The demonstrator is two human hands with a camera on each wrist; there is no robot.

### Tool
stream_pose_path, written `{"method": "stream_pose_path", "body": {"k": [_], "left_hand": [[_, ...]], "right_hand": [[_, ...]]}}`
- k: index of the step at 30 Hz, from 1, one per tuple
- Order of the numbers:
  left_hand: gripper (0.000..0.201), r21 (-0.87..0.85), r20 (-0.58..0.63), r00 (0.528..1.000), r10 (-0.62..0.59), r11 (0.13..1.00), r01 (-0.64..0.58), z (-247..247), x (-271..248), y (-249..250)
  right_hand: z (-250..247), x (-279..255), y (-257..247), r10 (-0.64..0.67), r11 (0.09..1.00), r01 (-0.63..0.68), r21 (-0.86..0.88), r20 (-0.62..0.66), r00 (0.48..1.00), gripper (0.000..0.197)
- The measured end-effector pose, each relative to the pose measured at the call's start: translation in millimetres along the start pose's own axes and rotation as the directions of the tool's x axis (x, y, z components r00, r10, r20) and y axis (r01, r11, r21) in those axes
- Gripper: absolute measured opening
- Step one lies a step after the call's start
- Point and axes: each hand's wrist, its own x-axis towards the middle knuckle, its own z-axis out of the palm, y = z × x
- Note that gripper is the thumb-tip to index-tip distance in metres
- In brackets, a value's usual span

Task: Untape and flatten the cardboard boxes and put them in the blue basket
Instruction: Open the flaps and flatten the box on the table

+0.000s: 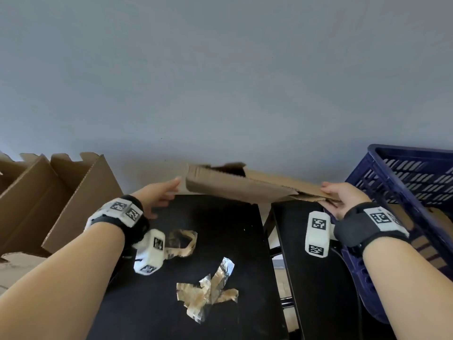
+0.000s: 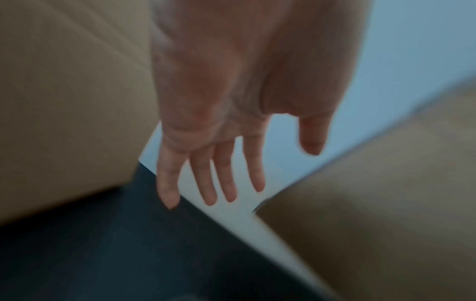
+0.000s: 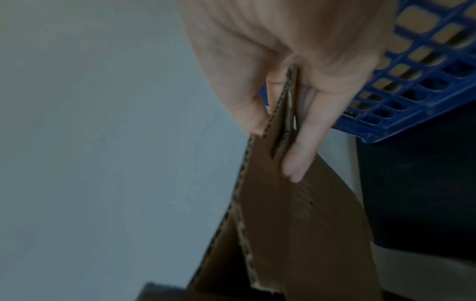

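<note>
A flattened brown cardboard box [image 1: 245, 185] hangs level above the far edge of the black table [image 1: 220, 241]. My right hand [image 1: 335, 195] grips its right end, thumb on top and fingers underneath; the right wrist view shows that hand [image 3: 283, 122] pinching the cardboard [image 3: 296, 224] edge. My left hand [image 1: 169, 190] is spread open by the box's left end and holds nothing. In the left wrist view its fingers [image 2: 257, 163] are straight, with the cardboard [image 2: 386, 183] just to the right. The blue basket [image 1: 402, 182] stands at the right, right beside my right hand.
Large open cardboard boxes [image 1: 61, 197] stand at the left. Crumpled tape scraps [image 1: 206, 298] and a tape loop [image 1: 181, 241] lie on the table. A narrow gap [image 1: 274, 241] separates two black tabletops. Brown cardboard shows inside the basket [image 3: 425, 81].
</note>
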Motion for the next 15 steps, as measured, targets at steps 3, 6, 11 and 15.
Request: {"method": "stream_pose_path", "body": {"k": [3, 6, 11, 15], "left_hand": [[0.051, 0.431, -0.032, 0.988, -0.149, 0.89, 0.148, 17.7, 2.5, -23.2], [0.062, 0.488, 0.06, 0.974, -0.219, 0.858, 0.163, 39.0, 11.5, -42.8], [0.037, 0.436, 0.144, 0.973, -0.183, 0.894, 0.104, 48.5, 12.1, -50.2], [0.032, -0.015, -0.169, 0.981, -0.096, 0.995, 0.095, 13.0, 23.9, -57.7]], "right_hand": [[-5.0, -5.8, 4.7, 0.054, 0.989, -0.057, 0.134, 0.025, 0.998, 0.018], [0.2, -14.1, 14.3, 0.082, 0.983, -0.093, 0.157, 0.074, 0.994, 0.022], [14.7, -22.2, 36.1, 0.107, 0.981, -0.121, 0.148, 0.101, 0.989, 0.041], [15.8, -21.9, 58.2, 0.119, 0.991, -0.125, 0.047, 0.121, 0.986, 0.061]]}}
